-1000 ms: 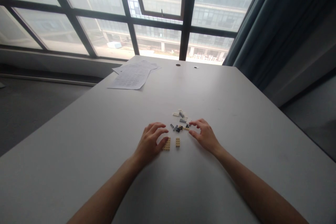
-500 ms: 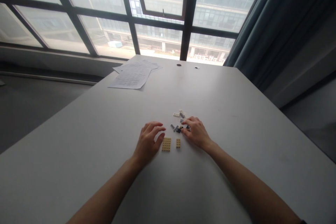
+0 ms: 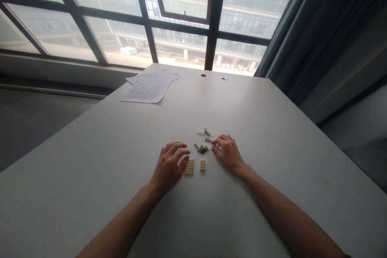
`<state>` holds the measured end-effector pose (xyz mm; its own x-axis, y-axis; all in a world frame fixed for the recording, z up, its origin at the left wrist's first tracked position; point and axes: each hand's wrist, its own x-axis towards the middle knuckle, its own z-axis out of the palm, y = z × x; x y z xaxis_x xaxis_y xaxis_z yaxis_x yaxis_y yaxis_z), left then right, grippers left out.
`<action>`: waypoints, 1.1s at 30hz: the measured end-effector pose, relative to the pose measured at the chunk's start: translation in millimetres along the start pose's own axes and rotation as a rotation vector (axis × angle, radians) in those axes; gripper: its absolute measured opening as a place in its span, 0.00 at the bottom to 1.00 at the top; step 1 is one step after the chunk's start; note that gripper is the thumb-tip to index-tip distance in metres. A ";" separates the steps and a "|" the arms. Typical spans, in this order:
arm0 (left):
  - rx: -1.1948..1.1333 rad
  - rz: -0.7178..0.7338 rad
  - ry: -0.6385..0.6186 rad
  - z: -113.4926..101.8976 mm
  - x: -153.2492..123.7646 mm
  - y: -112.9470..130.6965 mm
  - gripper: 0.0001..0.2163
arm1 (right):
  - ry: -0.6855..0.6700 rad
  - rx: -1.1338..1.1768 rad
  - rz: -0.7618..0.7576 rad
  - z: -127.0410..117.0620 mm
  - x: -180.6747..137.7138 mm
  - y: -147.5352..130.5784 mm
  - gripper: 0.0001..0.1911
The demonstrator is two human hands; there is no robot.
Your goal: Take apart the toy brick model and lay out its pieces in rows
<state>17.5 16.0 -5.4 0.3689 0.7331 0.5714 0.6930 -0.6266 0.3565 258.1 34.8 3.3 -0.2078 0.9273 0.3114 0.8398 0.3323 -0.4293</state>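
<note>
My left hand [image 3: 171,165] rests on the table with its fingers curved and apart, holding nothing. Its thumb is beside a tan building-brick plate [image 3: 189,167], covering part of the left edge. A smaller tan brick [image 3: 202,165] lies just right of that plate. Over the right side of a loose pile of small bricks is my right hand [image 3: 227,154], thumb and forefinger apart around small pieces. A light grey brick [image 3: 209,139] lies by its fingertips. Dark and grey pieces [image 3: 202,149] sit between the hands, and white plates [image 3: 200,132] lie beyond. The palm hides what is beneath it.
Printed sheets of paper [image 3: 148,88] lie at the far left of the white table [image 3: 260,217]. Two round cable holes, one of them at the far edge [image 3: 203,75], are set in the top. Windows stand behind, and a dark curtain [image 3: 290,36] hangs at the right.
My right hand has shifted slightly away from the dark pieces, showing more of them and of the light grey brick. My left hand stays nearly still. The whole view has shifted slightly.
</note>
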 end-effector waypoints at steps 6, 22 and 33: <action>-0.001 0.000 -0.003 0.7 -0.2 0.3 0.06 | 0.015 -0.022 0.065 -7.8 -1.6 18.0 0.10; 0.002 0.008 -0.019 -0.6 -0.8 0.9 0.06 | 0.032 0.033 -0.058 -5.0 -9.2 14.3 0.10; 0.018 0.032 -0.012 0.1 -0.7 -0.4 0.06 | -0.002 -0.009 -0.282 13.1 -17.0 -8.4 0.11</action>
<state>17.1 15.7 -6.0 0.3984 0.7156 0.5737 0.6917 -0.6452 0.3244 248.1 18.4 -9.5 -0.4346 0.7989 0.4157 0.7530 0.5756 -0.3190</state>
